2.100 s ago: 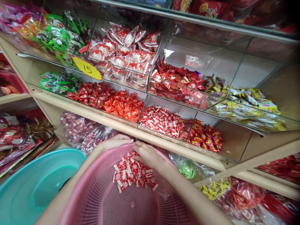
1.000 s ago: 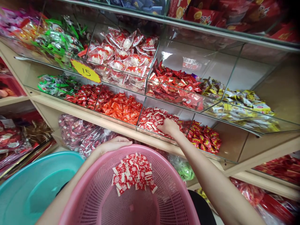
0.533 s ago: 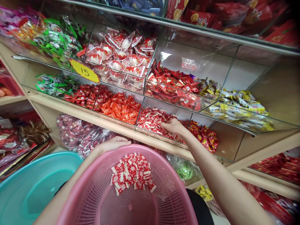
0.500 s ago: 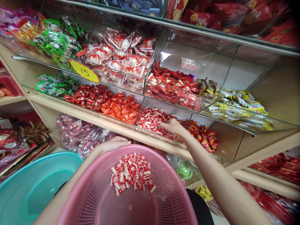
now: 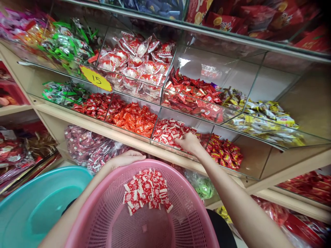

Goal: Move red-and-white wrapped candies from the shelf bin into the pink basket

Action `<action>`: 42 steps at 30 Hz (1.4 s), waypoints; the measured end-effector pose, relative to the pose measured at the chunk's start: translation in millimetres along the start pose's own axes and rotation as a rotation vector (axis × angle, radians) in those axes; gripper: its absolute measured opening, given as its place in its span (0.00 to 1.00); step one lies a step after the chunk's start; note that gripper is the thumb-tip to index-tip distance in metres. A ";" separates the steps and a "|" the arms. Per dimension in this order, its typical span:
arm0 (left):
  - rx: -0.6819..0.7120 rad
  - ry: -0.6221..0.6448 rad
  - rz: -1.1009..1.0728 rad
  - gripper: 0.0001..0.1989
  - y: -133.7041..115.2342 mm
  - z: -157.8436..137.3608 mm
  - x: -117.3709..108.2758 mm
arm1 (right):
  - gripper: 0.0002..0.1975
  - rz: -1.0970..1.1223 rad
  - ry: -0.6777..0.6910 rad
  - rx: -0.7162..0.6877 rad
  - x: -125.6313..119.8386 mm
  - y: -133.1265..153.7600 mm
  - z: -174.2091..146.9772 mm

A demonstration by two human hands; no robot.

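Note:
A pink perforated plastic basket (image 5: 181, 179) is in front of my body, with a heap of red-and-white wrapped candies (image 5: 146, 189) inside it. My left hand (image 5: 126, 159) grips the basket's far rim from the left, and the forearm runs along the basket's side. Up in the lower shelf, my right hand (image 5: 190, 142) reaches into a glass bin of the same kind of wrapped candies (image 5: 168, 131). Its fingers are curled down onto candies at the bin's right side; the palm and most fingertips are hidden.
Glass dividers and a wooden shelf edge (image 5: 124, 136) border the bins. Neighbouring bins hold orange candies (image 5: 137, 119) and red-yellow candies (image 5: 224, 151). A turquoise tub (image 5: 33, 203) is at lower left. A yellow price tag (image 5: 97, 79) marked 15 hangs above.
My right hand has shifted slightly left and down within the candy bin, its fingers still curled. The left hand and the basket stay nearly in place; the view has shifted a little.

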State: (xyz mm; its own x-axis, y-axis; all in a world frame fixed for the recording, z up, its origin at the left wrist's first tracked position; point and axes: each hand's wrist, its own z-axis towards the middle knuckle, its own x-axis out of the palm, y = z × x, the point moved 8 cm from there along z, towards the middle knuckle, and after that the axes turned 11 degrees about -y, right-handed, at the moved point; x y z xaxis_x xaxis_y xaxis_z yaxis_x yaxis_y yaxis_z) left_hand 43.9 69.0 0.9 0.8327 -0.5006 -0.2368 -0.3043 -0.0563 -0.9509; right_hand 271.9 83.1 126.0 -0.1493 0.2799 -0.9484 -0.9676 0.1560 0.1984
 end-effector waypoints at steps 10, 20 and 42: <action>0.004 -0.010 0.016 0.23 -1.7 0.5 -1.5 | 0.24 -0.177 0.095 0.005 3.6 1.5 -1.6; -0.029 -0.017 0.014 0.26 -7.1 -5.2 0.6 | 0.19 -0.160 0.131 -0.053 9.8 8.1 -0.3; -0.035 0.000 -0.034 0.23 -3.6 -3.6 2.2 | 0.04 0.094 0.301 -0.740 34.4 76.2 -118.5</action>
State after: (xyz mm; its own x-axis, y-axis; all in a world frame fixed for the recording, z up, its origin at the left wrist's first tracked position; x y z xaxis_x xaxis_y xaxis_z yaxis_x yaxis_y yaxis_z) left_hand 45.2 64.9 4.6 0.8427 -0.4982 -0.2039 -0.2916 -0.1039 -0.9509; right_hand 168.9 -7.7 79.2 -0.1832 -0.0233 -0.9828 -0.8165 -0.5532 0.1653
